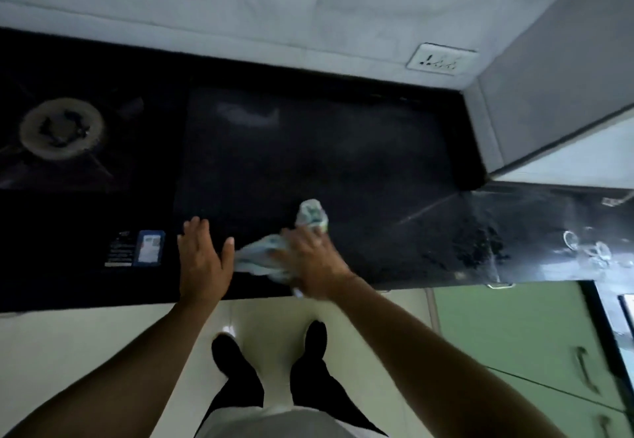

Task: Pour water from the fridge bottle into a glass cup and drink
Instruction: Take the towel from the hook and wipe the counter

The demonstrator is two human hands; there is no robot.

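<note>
Dark stone counter [343,163] meets us at its near edge, where our left hand [202,259] lies spread flat and our right hand [308,259], just beside it, grips a bunched cloth [310,216] against the top. Neither bottle nor glass cup can we pick out; blurred glints [583,249] well right of the right hand might be glassware. If so, we judge a wide sweep could knock it over, or leave a wet film for a cup to slide on.
</note>
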